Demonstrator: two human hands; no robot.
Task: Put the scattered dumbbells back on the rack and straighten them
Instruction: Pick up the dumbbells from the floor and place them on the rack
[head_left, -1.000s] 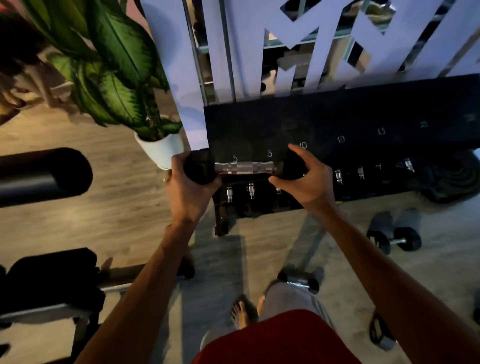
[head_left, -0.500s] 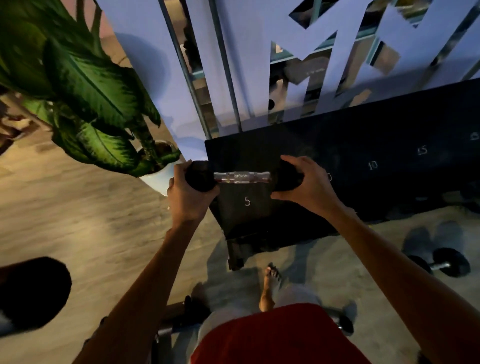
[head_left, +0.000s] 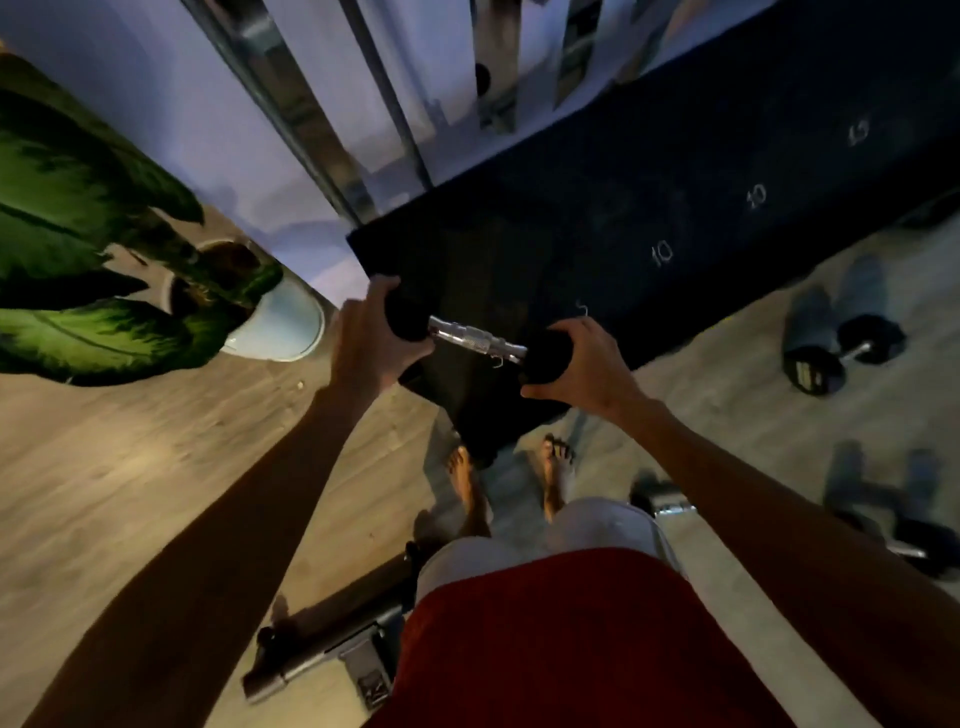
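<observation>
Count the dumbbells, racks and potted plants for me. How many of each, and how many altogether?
Dumbbells: 4. That is the held dumbbell, gripped by the left hand and right hand, plus three floor dumbbells, the last partly hidden.
Racks: 1, the black rack.
Potted plants: 1, the potted plant.
Total: 6

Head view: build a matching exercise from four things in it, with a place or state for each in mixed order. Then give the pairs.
Things:
1. held dumbbell
2. plant pot
3. floor dumbbell
4. rack

Places or states:
A. lies on the floor, right of the rack
B. stands left of the rack, by the wall
C. left hand and right hand grip its ends
D. bears the numbers 10 and 15

Pairs: 1-C, 2-B, 3-A, 4-D
</observation>
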